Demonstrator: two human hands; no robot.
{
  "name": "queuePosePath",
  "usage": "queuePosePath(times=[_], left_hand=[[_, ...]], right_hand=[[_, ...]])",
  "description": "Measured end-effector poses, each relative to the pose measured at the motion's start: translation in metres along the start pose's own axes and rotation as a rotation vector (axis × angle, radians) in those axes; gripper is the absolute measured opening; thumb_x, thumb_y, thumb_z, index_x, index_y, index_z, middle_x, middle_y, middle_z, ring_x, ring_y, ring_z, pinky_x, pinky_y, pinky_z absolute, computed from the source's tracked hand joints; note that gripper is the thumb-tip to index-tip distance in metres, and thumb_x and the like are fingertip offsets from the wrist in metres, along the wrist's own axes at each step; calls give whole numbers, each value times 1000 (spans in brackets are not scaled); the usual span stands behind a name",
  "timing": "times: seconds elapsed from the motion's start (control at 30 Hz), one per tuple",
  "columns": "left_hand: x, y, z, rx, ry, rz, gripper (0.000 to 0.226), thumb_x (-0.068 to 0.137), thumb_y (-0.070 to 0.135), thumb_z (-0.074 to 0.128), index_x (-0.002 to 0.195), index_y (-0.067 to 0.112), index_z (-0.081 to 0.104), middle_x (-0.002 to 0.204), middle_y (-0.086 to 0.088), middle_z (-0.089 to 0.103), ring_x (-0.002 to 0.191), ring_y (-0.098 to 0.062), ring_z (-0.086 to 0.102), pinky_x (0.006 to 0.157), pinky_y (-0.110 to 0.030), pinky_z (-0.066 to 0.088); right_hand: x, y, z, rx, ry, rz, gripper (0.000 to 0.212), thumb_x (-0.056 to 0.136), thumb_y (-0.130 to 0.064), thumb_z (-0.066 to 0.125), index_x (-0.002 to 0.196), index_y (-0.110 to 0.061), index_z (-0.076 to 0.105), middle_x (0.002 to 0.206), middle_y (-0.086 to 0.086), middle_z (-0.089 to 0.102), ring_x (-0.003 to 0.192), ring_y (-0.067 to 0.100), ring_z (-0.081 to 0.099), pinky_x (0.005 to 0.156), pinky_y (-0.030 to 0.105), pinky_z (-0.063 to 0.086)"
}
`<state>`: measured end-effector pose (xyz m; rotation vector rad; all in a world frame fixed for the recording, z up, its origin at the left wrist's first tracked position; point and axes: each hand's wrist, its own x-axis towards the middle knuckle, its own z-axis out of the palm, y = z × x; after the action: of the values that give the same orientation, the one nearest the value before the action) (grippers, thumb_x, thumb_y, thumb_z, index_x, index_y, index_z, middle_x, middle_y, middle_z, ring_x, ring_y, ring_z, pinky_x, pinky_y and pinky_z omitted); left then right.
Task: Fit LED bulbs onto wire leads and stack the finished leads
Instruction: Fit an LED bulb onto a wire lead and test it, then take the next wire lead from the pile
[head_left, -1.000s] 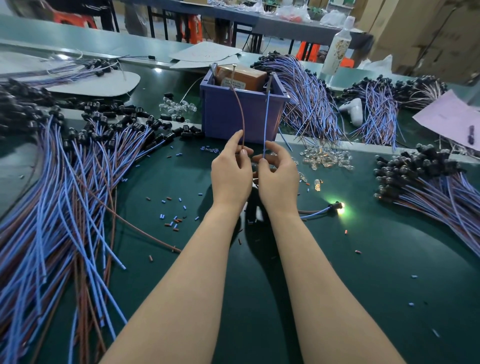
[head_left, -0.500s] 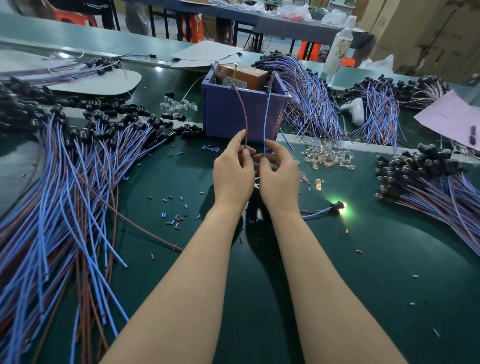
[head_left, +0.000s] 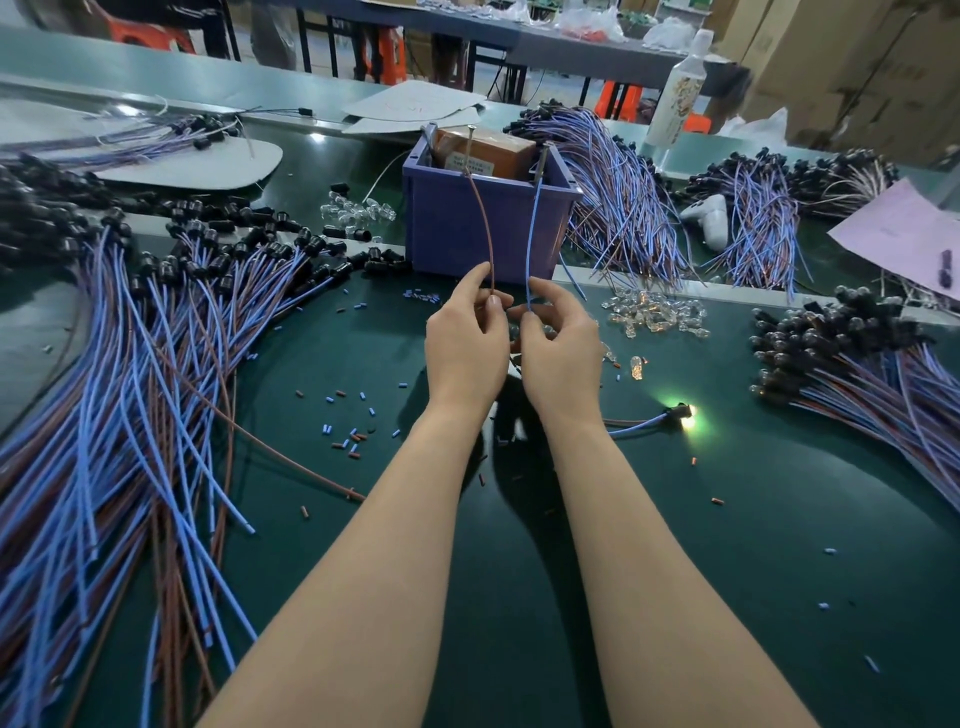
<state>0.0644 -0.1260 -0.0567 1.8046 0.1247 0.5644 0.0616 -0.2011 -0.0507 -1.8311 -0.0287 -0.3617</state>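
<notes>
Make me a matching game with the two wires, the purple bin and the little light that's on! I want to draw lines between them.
Things:
1. brown wire
2. blue wire
3. purple bin
4. lit bulb

Where or how:
A. pinched by the right hand
B. glowing on the green mat
C. pinched by the left hand
D. behind both hands, with a brown box inside

Pairs: 1-C, 2-A, 3-D, 4-B.
</notes>
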Motion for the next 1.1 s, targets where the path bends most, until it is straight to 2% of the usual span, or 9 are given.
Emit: queuePosePath(times=[0.2, 0.33, 0.43, 0.5, 0.6, 0.7, 0.83, 1.0, 1.1], left_hand=[[7, 28, -13, -151, -78, -31, 18, 97, 13, 49, 89, 10, 65, 82, 3, 65, 86, -17, 64, 88, -40, 52], [7, 65, -13, -76, -17, 246, 17, 96, 16, 51, 85, 15, 65, 75, 16, 58, 65, 5, 52, 68, -12, 41], [-2, 92, -6, -3, 65, 405, 17, 94, 27, 55, 90, 15, 67, 79, 10, 53, 63, 0, 48, 63, -7, 36], [-7, 95, 0, 90, 97, 305, 28, 95, 37, 52, 80, 15, 62, 69, 8, 52, 61, -7, 48, 59, -17, 36], [-22, 94, 23, 21, -436, -270, 67, 96, 58, 30, 63, 6, 57, 42, 5, 50, 41, -14, 45, 41, -20, 31], [-43, 105, 67, -517, -777, -618, 65, 95, 60, 22, 75, 9, 57, 40, 2, 51, 29, -6, 33, 34, -8, 23], [-52, 132, 120, -999, -656, -539, 26, 100, 14, 35, 82, 14, 54, 41, 9, 44, 32, 0, 32, 33, -11, 23], [-83, 149, 194, -799, -720, -418, 33, 98, -2, 34, 73, 9, 52, 43, 7, 55, 35, 2, 44, 40, -11, 39], [-99, 138, 233, -666, -729, -506, 35, 97, -1, 39, 65, 4, 51, 36, 5, 54, 32, 0, 46, 39, -13, 43]], right_hand=[[-5, -27, -19, -172, -293, -91, 11, 91, -12, 56, 101, -12, 59, 97, 6, 69, 90, 20, 64, 86, 41, 50], [-3, -49, -47, -516, -448, -222, 21, 89, -17, 57, 69, -20, 53, 66, -3, 54, 60, 12, 44, 58, 24, 34], [1, -58, -69, -465, -170, -299, 21, 92, -15, 54, 71, -18, 56, 58, 0, 51, 57, 15, 44, 52, 22, 33], [3, -60, -87, -163, 107, -286, 25, 97, -21, 52, 76, -13, 63, 55, -4, 57, 49, 7, 53, 50, 14, 41], [3, -58, -115, 376, 324, -144, 33, 101, -24, 43, 79, -11, 64, 54, -7, 59, 45, 4, 55, 48, 17, 46], [-4, -48, -140, 671, 408, -36, 37, 102, -23, 40, 75, -13, 63, 49, -7, 58, 42, 5, 53, 45, 17, 42], [-17, -26, -185, 723, 614, 38, 36, 102, -22, 39, 77, -11, 62, 48, -7, 60, 41, 5, 53, 44, 16, 43], [-26, 5, -246, 606, 846, 239, 42, 101, -30, 43, 66, -12, 57, 40, -7, 55, 32, 4, 46, 36, 14, 37], [-32, 25, -269, 859, 826, 386, 38, 101, -29, 41, 71, -12, 56, 43, -7, 59, 35, 2, 53, 35, 13, 41]])
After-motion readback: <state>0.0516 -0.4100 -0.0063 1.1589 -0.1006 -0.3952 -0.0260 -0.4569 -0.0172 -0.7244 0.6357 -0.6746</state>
